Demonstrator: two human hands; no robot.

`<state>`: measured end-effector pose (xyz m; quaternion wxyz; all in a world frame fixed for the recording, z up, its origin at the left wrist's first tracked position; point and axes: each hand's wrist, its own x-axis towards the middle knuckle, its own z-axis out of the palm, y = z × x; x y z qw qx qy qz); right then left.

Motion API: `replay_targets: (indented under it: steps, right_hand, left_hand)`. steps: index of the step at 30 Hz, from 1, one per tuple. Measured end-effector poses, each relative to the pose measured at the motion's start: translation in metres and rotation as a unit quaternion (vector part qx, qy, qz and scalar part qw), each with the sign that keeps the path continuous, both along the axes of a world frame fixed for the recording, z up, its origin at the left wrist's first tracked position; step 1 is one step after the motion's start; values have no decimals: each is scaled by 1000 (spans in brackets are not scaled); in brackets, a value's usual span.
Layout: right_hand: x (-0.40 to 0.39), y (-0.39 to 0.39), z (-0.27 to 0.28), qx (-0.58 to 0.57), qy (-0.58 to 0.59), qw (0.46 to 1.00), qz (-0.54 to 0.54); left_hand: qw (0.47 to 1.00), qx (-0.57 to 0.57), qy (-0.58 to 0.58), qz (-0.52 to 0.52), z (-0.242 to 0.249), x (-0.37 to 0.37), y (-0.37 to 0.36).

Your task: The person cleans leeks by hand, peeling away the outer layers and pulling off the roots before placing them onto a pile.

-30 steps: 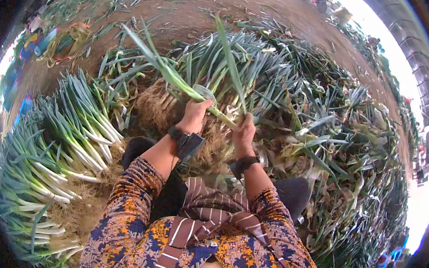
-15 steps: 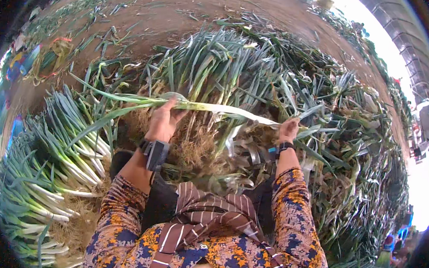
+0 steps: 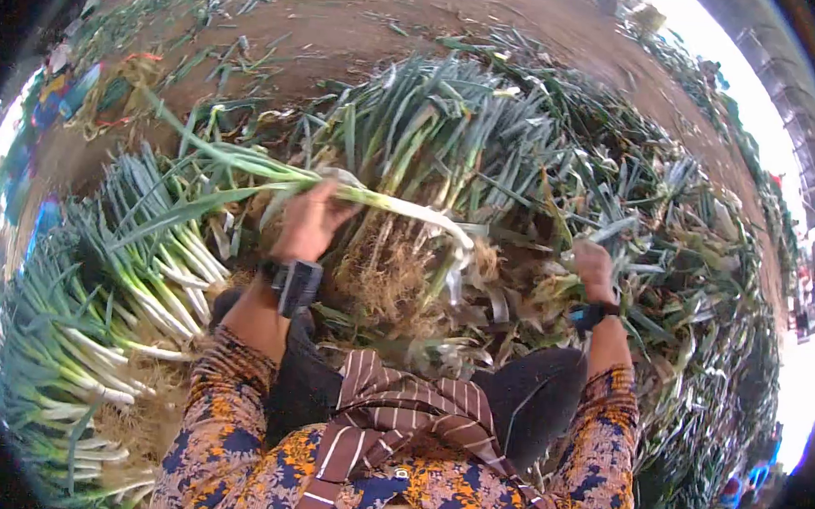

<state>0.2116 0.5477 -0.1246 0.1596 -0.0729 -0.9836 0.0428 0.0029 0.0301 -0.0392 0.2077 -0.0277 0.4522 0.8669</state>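
My left hand (image 3: 310,221) grips a leek (image 3: 401,207) around its stalk and holds it level in front of me, green leaves pointing left, white shaft and root end to the right. My right hand (image 3: 594,269) is lowered over the heap of peeled leaves (image 3: 668,270) on the right, fingers curled; whether it holds a strip I cannot tell. Both wrists wear dark bands.
Cleaned leeks (image 3: 136,275) lie stacked in rows on my left, white ends toward me. A big pile of untrimmed leeks (image 3: 433,135) with rooty ends lies straight ahead. Bare brown ground (image 3: 347,18) stretches beyond. Coloured items (image 3: 63,93) sit far left.
My right hand pulled an outer strip off the leek to the right, then dropped toward the waste heap. The left hand turned the leek from upright to level.
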Motion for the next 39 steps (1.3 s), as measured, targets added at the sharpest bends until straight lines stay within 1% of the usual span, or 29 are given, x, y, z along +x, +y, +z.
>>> replay_targets:
  steps: [1,2,3,5,6,7,8,9,11,13,15,17,18,20,21,22,23,25,26,27,28,29,30,32,33,34,37,38,39]
  right_hand:
    - [-29,-65,25,205,-86,975,-13]
    - [-43,-126,48,-88,-26,996,17]
    - [-57,-187,71,-367,62,926,61]
    - [-86,-256,69,-231,109,940,226]
    - [-90,-297,79,-226,46,956,183]
    - [-91,-332,86,-203,67,964,160]
    - [-109,-348,36,-78,124,978,152]
    - [-111,-364,43,-124,133,977,109]
    - [-112,-355,54,-157,63,982,81]
    - [-106,-322,29,-295,21,953,69]
    - [-93,-280,14,-248,-187,948,-66]
    - [-76,-248,1,-92,-324,938,-83]
    - [-76,-245,1,-134,-285,948,-48]
    - [-68,-272,47,-221,-214,951,21]
    - [-73,-286,55,-237,-148,953,117]
    - [-89,-295,20,-322,4,925,202]
    - [-92,-320,57,-351,-69,919,164]
    - [-107,-345,57,-297,-86,944,113]
    - [-109,-347,53,-383,-3,907,175]
    - [-109,-347,49,-460,80,853,232]
    - [-106,-342,45,-574,-18,793,203]
    - [-102,-336,42,-670,-117,713,170]
    - [-97,-342,34,-761,-65,621,176]
    - [-89,-343,44,-762,-103,625,133]
    - [-84,-342,51,-762,-120,627,110]
    - [-81,-348,59,-765,-98,629,102]
    - [-84,-352,55,-766,-86,634,59]
    - [-84,-355,50,-784,-41,616,64]
    - [-88,-356,38,-774,-13,630,63]
  left_hand:
    - [1000,1,-9,-16,-4,2,5]
    - [999,-4,-14,-28,-2,8,11]
    - [999,-8,-22,-42,1,14,18]
    - [998,-22,-62,-26,9,29,32]
    - [996,-54,-65,-29,16,36,38]
    - [994,-86,-67,-31,21,43,43]
    - [994,-108,4,-12,8,50,49]
    - [994,-107,-29,-10,8,52,53]
    - [994,-83,-64,-35,5,53,55]
    - [993,-36,-69,-89,-6,50,47]
    - [997,-16,-48,-61,-16,40,43]
    - [996,-35,-40,-69,-9,30,36]
    - [995,-31,-25,-87,-7,27,32]
    - [994,-25,-39,-103,-10,27,30]
    - [992,-44,-59,-101,-11,32,35]
    - [990,-65,-77,-98,-9,37,44]
    - [987,-85,-93,-95,-8,42,47]
    - [961,-169,182,-121,-24,38,37]
    - [925,-201,305,-100,-28,37,32]
    - [932,-179,312,-56,-33,34,31]
    - [970,-121,213,-4,-9,42,35]
    - [986,-77,142,30,12,46,37]
    - [993,-40,100,47,23,48,39]
    - [996,2,86,0,23,49,38]
    - [997,20,65,-31,7,43,42]
    - [996,39,45,-62,2,41,47]
    - [999,5,6,-50,-4,35,50]
    - [998,1,30,-57,0,37,49]
    - [997,3,34,-67,0,36,48]
